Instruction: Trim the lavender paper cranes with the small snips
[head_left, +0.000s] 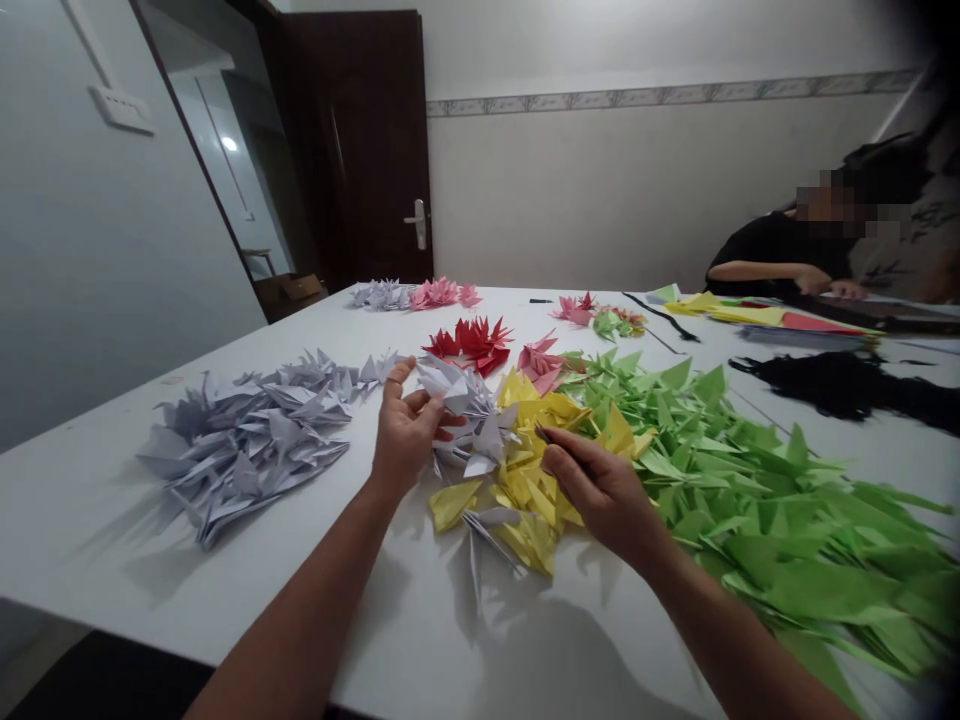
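Fingers curled, my left hand (405, 435) grips a white origami crane (444, 385) at the near end of a bunch of white folded cranes (484, 440). My right hand (600, 490) is pinched closed over the yellow origami cranes (529, 480); a small dark tip shows at its fingertips, too small to name. Yellow and white cranes lie tangled together between my hands. To the right of my right hand spreads a big heap of green origami cranes (750, 480). Left of my left hand sits a pile of white cranes (262, 430).
Red cranes (472, 345) and pink cranes (541, 360) lie beyond my hands on the white table (300, 580). Black thread (840, 385) and coloured paper sheets (787, 318) lie at the right. Another person (780, 255) leans over the far right side. A dark door (360, 150) stands behind.
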